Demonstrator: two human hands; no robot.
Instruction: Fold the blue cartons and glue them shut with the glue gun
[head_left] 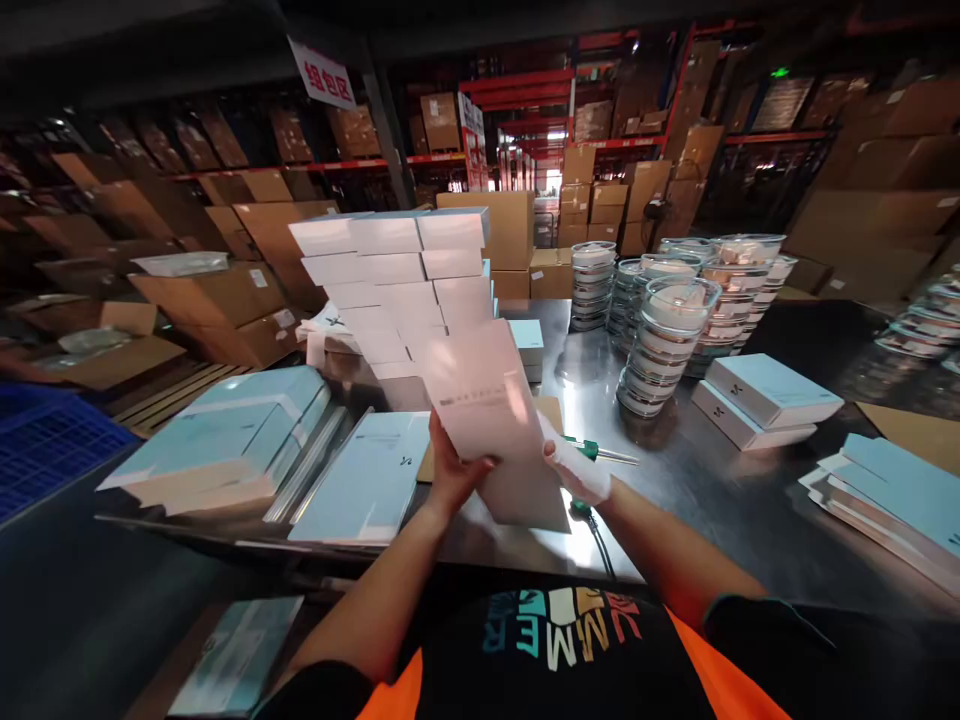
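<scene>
Both my hands hold a flat white carton blank (487, 420) tilted up over the steel table (697, 480). My left hand (450, 470) grips its lower left edge with fingers closed. My right hand (579, 468), in a white glove, pinches its right edge. Behind the blank rises a stack of white boxes (390, 270). A green-handled tool (600, 452) lies on the table just right of my right hand.
Light-blue flat cartons (225, 440) lie in piles at the left, and more (892, 500) at the right edge. Stacks of clear lidded bowls (667, 330) stand at the back right, with two closed boxes (765, 400) beside them. A blue crate (45, 440) sits far left.
</scene>
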